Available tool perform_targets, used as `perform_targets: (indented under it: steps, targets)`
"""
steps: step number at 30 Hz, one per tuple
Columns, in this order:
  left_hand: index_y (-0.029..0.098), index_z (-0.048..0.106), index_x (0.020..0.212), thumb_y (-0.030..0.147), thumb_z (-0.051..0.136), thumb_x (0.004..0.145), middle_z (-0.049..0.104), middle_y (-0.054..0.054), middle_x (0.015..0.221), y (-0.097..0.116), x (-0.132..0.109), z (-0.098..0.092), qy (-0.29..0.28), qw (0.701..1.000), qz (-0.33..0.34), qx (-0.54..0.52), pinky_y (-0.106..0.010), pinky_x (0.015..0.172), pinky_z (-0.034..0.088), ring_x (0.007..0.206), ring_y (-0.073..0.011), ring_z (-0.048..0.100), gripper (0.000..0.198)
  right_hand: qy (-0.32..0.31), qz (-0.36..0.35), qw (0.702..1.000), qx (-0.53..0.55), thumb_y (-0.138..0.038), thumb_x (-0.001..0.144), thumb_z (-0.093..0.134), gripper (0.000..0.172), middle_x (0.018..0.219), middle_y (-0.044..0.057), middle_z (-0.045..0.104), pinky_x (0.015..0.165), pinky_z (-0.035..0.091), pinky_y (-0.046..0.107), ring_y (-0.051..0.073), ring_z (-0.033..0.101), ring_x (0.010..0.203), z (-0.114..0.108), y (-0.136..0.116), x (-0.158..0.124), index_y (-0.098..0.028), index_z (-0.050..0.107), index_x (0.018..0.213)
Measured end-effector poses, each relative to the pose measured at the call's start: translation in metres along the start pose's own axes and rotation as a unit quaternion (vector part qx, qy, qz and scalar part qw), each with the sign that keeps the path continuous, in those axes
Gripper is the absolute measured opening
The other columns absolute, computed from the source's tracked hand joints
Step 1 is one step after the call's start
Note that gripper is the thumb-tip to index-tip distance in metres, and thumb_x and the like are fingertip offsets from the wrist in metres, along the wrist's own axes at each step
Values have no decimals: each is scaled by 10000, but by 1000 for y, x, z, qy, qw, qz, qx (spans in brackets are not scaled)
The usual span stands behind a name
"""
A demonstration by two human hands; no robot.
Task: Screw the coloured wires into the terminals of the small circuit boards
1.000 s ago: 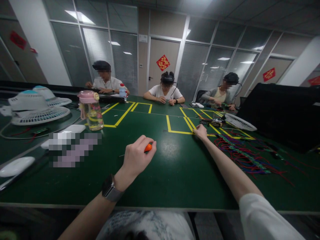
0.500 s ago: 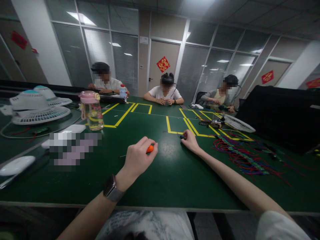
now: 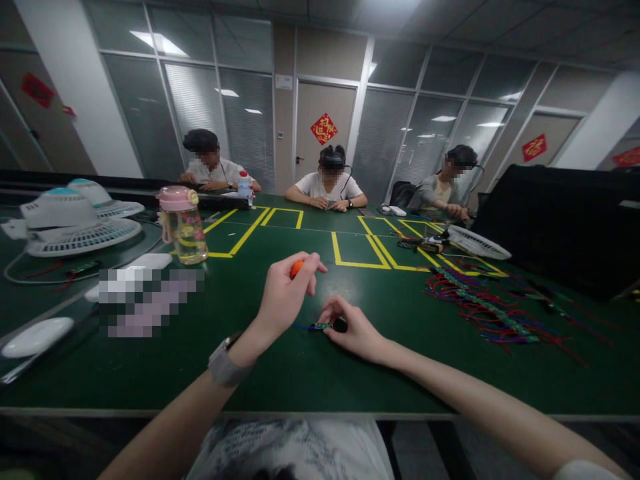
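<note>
My left hand [image 3: 286, 297] is raised a little above the green table [image 3: 320, 373], fingers closed round a small screwdriver with an orange handle [image 3: 296, 268]. A watch sits on that wrist. My right hand [image 3: 353, 329] rests on the table just right of it, pinching a small dark part with a thin green circuit board and wires [image 3: 325, 326] flat on the surface. The two hands are close together near the table's middle front.
A pink-lidded water bottle [image 3: 181, 224] stands at the left, with white fan parts [image 3: 75, 225] behind it. A bundle of red and blue wires [image 3: 480, 303] lies at the right. Three people sit at the far side. Yellow tape marks squares on the table.
My right hand has drawn back from the far yellow tape to in front of me, bringing the small part. My left hand has lifted the screwdriver and moved towards it.
</note>
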State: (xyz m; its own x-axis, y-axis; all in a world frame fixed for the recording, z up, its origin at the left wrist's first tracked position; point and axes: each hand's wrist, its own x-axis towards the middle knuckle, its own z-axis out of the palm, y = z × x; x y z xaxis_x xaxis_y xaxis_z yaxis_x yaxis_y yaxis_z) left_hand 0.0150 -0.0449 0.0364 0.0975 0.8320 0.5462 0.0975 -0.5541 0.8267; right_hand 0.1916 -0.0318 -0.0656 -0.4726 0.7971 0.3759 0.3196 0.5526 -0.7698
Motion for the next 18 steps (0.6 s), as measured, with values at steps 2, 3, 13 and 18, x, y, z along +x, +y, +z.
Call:
perform_targets:
  steps: [2,3,13,18]
  targets:
    - [166,564,647,455,479,903,350,85,375,2,10,7,-16,993,-36,-114,-179,355,260,307,-47,299,395,-5,8,1000,24,-72,718,599,349,842,5,692,735,509,303,140,632,757,4,-5,-1,-216,459,1004]
    - [173,531,626,482,488,890,318,94,355,2,15,11,-28,985,-53,-165,-175,322,217,279,-44,260,408,-5,13,999,31,-80,713,611,346,834,3,696,726,510,302,142,633,750,6,-6,-1,-218,461,992]
    - [190,389,610,516,544,846,304,107,402,-28,19,37,23,954,-87,-286,-126,299,184,293,-21,233,431,15,64,995,70,-102,661,671,347,790,-7,689,687,502,286,138,629,720,11,-5,2,-213,487,933]
    - [190,384,614,502,534,850,317,105,409,-34,16,37,22,959,-93,-268,-123,302,196,301,-23,245,419,21,61,996,63,-99,654,676,349,784,-14,678,681,499,280,137,630,725,13,-5,2,-211,496,932]
